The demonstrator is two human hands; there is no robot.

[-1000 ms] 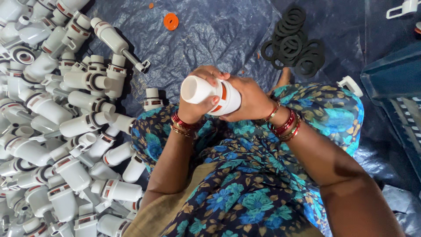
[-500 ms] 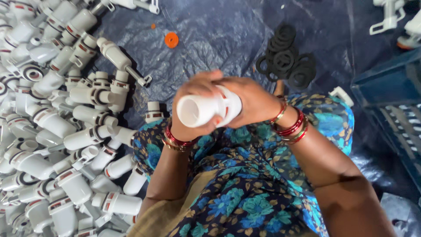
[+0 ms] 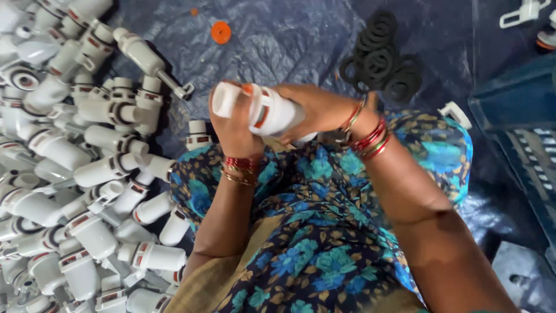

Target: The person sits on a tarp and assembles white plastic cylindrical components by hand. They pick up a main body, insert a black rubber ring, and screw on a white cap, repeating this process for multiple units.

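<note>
This is a small assembly workshop where the work is done on the floor, not a home room or a shop; a dark blue plastic sheet (image 3: 278, 40) is spread over the ground as the working surface; a large heap of identical white plastic fittings (image 3: 75, 174) with red bands covers its left side, far more than any household would keep; a pile of black rubber rings (image 3: 382, 58) lies loose on the sheet near the top, with a single orange washer (image 3: 220, 32) apart from it; a blue plastic crate (image 3: 515, 133) stands at the right edge; more white parts (image 3: 524, 11) lie in the top right corner.
</note>
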